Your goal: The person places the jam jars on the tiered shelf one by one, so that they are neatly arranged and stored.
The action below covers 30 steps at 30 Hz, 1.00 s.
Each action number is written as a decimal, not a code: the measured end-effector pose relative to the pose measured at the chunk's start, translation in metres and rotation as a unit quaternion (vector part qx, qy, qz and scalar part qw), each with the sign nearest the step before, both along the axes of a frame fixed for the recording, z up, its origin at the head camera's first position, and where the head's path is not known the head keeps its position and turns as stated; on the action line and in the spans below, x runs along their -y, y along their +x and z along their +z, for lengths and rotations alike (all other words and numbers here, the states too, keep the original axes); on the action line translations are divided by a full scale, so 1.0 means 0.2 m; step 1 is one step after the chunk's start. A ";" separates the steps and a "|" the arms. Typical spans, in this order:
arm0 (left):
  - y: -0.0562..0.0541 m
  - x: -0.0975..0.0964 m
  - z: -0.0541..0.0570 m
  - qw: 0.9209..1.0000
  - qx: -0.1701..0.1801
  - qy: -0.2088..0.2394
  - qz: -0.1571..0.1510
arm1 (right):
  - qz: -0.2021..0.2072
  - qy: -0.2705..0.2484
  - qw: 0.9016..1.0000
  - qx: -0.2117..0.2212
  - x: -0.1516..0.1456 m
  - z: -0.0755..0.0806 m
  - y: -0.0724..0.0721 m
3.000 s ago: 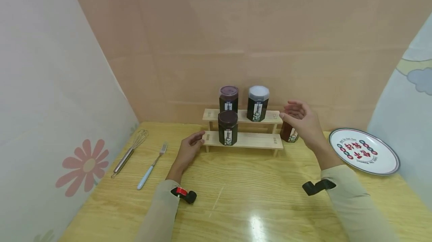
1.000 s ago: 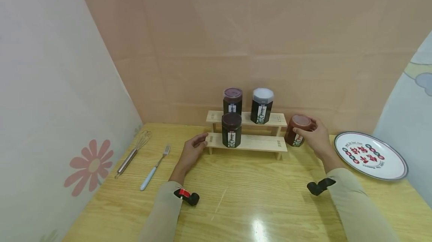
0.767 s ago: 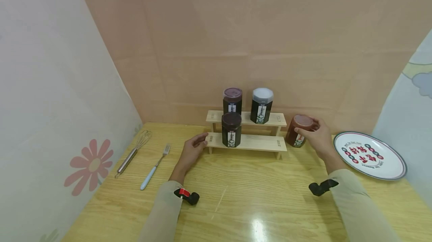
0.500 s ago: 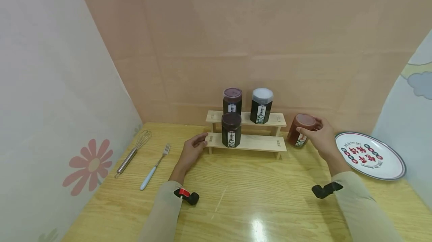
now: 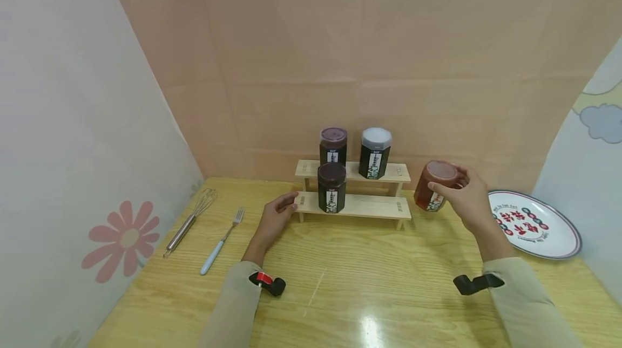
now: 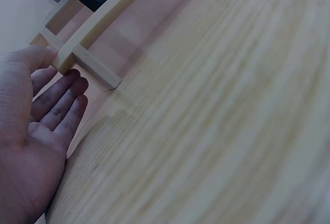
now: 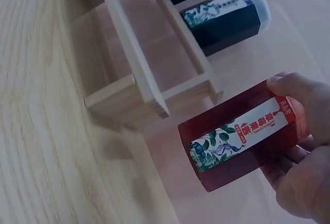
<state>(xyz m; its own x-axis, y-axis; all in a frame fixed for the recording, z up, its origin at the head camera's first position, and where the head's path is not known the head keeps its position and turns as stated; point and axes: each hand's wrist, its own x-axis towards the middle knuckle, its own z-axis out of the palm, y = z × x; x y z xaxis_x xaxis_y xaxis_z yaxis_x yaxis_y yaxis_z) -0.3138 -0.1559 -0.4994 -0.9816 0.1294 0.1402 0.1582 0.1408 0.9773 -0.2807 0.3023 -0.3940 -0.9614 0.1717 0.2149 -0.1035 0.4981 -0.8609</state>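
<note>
My right hand [image 5: 467,197] grips a red eight-sided jar [image 5: 432,189] around its lid end, to the right of a two-tier wooden stand [image 5: 374,205]. The right wrist view shows the red jar [image 7: 237,133] tilted and raised above the table, its white label with red characters facing the camera. At the stand's left end is my left hand [image 5: 274,218]. In the left wrist view, its thumb tip touches the end of the lower board [image 6: 77,43], with the other fingers fairly straight beside it. A dark-lidded jar [image 5: 332,189] stands on the lower board.
On the upper board are a purple-lidded jar [image 5: 333,143] and a white-lidded jar [image 5: 375,154]. A whisk [image 5: 187,226] and a blue-handled fork [image 5: 221,243] lie on the left of the table. An oval plate [image 5: 559,229] lies at the right, partly behind my right arm.
My right hand came down onto the red jar, took hold of it, then lifted it and shifted it slightly right. My left hand has stayed at the stand's left end.
</note>
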 end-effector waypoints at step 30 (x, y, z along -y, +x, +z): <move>0.00 -0.01 -0.01 1.000 -0.002 0.001 0.004 | 0.065 -0.020 0.998 -0.009 0.31 0.07 0.13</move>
<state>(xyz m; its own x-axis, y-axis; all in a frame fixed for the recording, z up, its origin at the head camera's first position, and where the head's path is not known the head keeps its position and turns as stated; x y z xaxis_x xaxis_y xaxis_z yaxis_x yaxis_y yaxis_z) -0.3146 -0.1549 -0.5005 -0.9820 0.1203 0.1453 0.1616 0.1393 0.9770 -0.2545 0.2404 -0.3806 -0.9724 0.0543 0.2271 -0.1802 0.4440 -0.8777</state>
